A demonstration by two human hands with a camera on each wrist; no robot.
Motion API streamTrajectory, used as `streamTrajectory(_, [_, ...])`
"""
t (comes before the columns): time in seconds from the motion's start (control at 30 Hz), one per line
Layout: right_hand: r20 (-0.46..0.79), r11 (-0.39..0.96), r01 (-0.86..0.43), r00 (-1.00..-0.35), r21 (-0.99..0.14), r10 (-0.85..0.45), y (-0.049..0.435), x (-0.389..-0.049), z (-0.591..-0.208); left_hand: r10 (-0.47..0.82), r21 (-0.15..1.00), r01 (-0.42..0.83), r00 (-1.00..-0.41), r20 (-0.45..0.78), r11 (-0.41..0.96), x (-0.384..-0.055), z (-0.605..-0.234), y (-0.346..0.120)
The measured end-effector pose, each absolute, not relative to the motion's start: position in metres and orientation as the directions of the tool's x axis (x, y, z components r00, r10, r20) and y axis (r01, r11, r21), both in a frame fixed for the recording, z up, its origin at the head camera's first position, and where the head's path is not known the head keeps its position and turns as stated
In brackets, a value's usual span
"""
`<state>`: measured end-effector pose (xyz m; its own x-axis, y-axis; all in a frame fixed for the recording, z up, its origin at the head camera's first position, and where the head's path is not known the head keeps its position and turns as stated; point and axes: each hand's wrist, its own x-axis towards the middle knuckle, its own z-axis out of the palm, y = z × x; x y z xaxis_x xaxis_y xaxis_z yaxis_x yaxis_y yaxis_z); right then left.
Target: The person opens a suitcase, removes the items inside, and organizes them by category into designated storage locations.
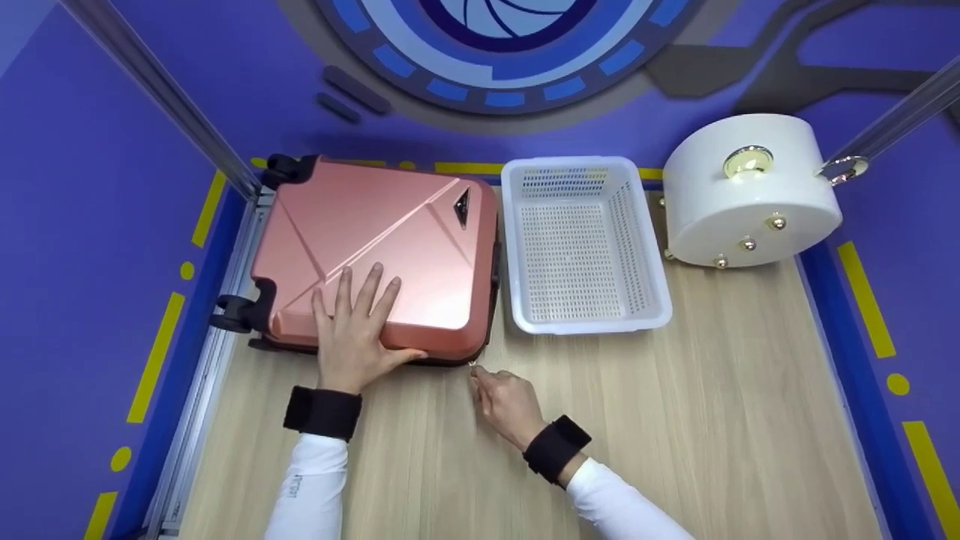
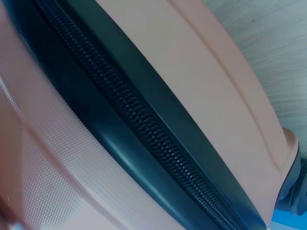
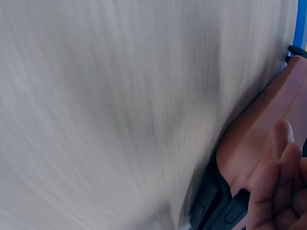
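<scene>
A rose-pink hard-shell suitcase [image 1: 390, 225] lies flat at the left, its black wheels [image 1: 236, 313] toward the left wall. My left hand [image 1: 352, 337] rests on its upper shell near the front edge, fingers spread, thumb along the edge. At the suitcase's front right corner, my right hand [image 1: 510, 401] pinches a small metal zipper pull [image 1: 472, 364] between thumb and forefinger. Seen close in the left wrist view, the black zipper [image 2: 139, 115] runs along the side between two dark bands. Curled fingers [image 3: 280, 184] show beside the pink shell in the right wrist view.
A white perforated plastic basket [image 1: 512, 247] stands just right of the suitcase. Farther right is a white rounded case [image 1: 750, 187] with gold-coloured knobs and a metal ring. Blue walls [image 1: 90, 187] enclose the wood-grain tabletop [image 1: 712, 405], with a metal rail [image 1: 191, 420] along the left.
</scene>
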<state>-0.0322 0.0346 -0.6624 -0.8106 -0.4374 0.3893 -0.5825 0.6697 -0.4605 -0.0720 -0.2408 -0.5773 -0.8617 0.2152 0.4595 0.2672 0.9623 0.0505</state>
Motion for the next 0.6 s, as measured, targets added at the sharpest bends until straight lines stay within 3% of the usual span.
streamTrajectory(0.33, [0.412, 0.638, -0.674, -0.736, -0.372, -0.538, 0.011, -0.027, -0.658, 0.21, 0.06, 0.269, -0.855, 0.475, 0.961, -0.07, -0.576, -0.244])
streamTrajectory(0.6, [0.311, 0.652, -0.628, -0.777, -0.425, -0.547, 0.011, -0.032, -0.654, 0.203, 0.103, 0.285, -0.853, 0.482, 0.953, -0.073, -0.581, -0.239])
